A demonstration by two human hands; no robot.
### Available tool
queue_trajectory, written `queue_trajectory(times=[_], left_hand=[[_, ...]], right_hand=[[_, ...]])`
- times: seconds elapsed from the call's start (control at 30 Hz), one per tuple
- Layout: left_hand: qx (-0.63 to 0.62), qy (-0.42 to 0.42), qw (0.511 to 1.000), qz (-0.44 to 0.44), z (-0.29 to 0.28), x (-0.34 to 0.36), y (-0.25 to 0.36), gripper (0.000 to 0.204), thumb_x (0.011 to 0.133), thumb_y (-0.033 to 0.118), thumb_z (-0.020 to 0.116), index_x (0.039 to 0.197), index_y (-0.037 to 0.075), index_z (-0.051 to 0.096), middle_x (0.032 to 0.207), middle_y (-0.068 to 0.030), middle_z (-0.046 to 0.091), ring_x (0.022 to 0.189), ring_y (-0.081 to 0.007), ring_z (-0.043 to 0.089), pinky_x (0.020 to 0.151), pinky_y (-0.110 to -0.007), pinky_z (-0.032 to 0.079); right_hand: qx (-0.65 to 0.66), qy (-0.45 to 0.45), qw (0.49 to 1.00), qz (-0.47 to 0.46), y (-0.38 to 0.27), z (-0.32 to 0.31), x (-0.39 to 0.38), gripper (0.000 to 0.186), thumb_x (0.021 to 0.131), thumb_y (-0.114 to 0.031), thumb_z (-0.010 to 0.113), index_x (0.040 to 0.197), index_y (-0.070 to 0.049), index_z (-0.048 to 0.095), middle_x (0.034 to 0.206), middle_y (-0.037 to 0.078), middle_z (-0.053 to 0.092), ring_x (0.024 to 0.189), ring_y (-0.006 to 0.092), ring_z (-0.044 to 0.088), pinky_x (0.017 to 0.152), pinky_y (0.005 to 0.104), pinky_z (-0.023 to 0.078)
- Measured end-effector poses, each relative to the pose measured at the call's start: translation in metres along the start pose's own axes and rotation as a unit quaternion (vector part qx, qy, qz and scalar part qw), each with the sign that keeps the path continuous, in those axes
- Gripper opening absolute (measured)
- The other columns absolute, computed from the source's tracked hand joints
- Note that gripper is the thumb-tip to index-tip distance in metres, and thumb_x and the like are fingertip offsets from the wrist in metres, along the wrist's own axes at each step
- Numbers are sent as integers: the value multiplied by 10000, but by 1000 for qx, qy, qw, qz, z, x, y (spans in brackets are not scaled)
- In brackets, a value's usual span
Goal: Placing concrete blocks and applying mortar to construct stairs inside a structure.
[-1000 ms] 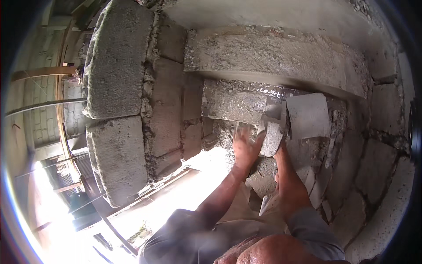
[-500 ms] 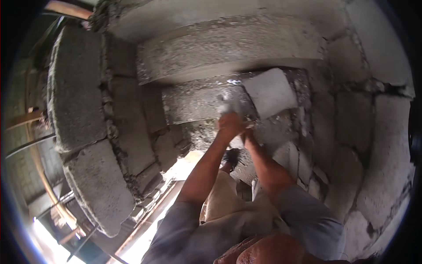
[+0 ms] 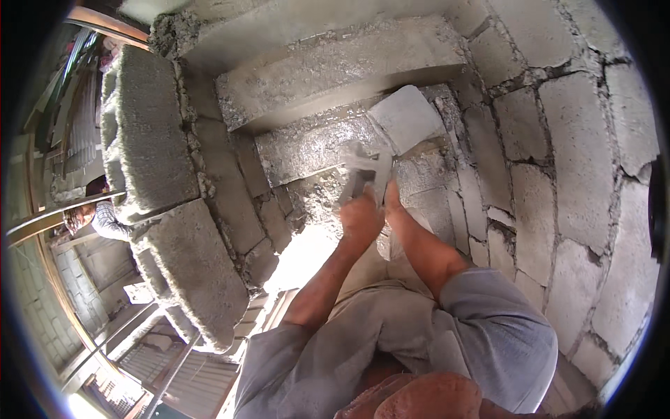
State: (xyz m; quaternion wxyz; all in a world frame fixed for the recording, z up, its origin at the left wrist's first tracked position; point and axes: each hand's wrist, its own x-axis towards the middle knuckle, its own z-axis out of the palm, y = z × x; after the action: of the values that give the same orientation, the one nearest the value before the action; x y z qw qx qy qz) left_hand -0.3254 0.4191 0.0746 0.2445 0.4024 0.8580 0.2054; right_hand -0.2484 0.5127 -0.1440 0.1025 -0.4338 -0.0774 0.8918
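Note:
In front of me, my left hand (image 3: 361, 215) is closed round the near end of a flat grey trowel (image 3: 377, 164) smeared with wet mortar. Beside it, my right hand (image 3: 392, 195) is against the trowel's right edge, its fingers mostly hidden. The trowel is over the front of a wet, shiny concrete step (image 3: 307, 150). On that step, just beyond my hands, a smooth light-grey square slab (image 3: 407, 119) lies at an angle.
A higher concrete step (image 3: 335, 63) crosses the far side. On the right stands a block wall (image 3: 572, 160) with rough mortar joints; on the left, a low block wall (image 3: 157, 133). Beyond it are metal bars, wooden poles and another person's sleeve (image 3: 110, 220).
My view has shifted, showing more of the right wall. The trowel, blurred before, now shows its flat shape. A person has come into view beyond the left wall.

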Motion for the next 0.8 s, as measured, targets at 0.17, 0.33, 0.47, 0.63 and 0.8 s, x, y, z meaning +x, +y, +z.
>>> queue_trajectory(times=[0.17, 0.33, 0.47, 0.63, 0.8], left_hand=[[27, -42, 997, 64, -46, -10, 17, 332, 763, 205, 692, 994, 9, 556, 809, -221, 627, 763, -415, 627, 661, -500, 498], [-43, 111, 981, 152, -98, -11, 40, 320, 790, 208, 678, 1008, -2, 576, 764, -171, 630, 732, -390, 620, 657, -464, 489], [-253, -58, 965, 26, -118, -39, 47, 452, 823, 339, 704, 1031, -42, 580, 784, -164, 627, 729, -307, 621, 682, -412, 479], [-527, -185, 826, -79, -37, 27, 23, 474, 934, 365, 572, 1222, -9, 528, 1171, -104, 600, 989, -211, 593, 836, -351, 477], [-845, -25, 511, -157, -93, 85, 105, 577, 974, 462, 427, 1402, 77, 392, 1410, -71, 446, 1293, -226, 407, 1089, -436, 298]], right_hand=[[51, 1, 988, -143, -27, 66, -43, 578, 909, -645, 402, 1120, -139, 582, 1040, 53, 638, 871, 212, 616, 753, 376, 528], [54, -33, 983, -172, -57, 94, -36, 610, 914, -629, 401, 1220, -118, 537, 1127, 94, 609, 973, 223, 595, 832, 410, 504], [-108, -77, 947, -293, -102, 95, -5, 658, 927, -587, 422, 1351, -84, 464, 1289, 129, 544, 1189, 263, 522, 1004, 470, 411], [-36, -153, 972, -176, -147, 140, 8, 657, 926, -590, 429, 1346, -85, 472, 1283, 123, 550, 1173, 265, 532, 995, 465, 421], [-23, -188, 978, -83, -183, 163, -13, 657, 925, -593, 436, 1341, -87, 480, 1278, 117, 556, 1158, 268, 543, 986, 460, 431]])
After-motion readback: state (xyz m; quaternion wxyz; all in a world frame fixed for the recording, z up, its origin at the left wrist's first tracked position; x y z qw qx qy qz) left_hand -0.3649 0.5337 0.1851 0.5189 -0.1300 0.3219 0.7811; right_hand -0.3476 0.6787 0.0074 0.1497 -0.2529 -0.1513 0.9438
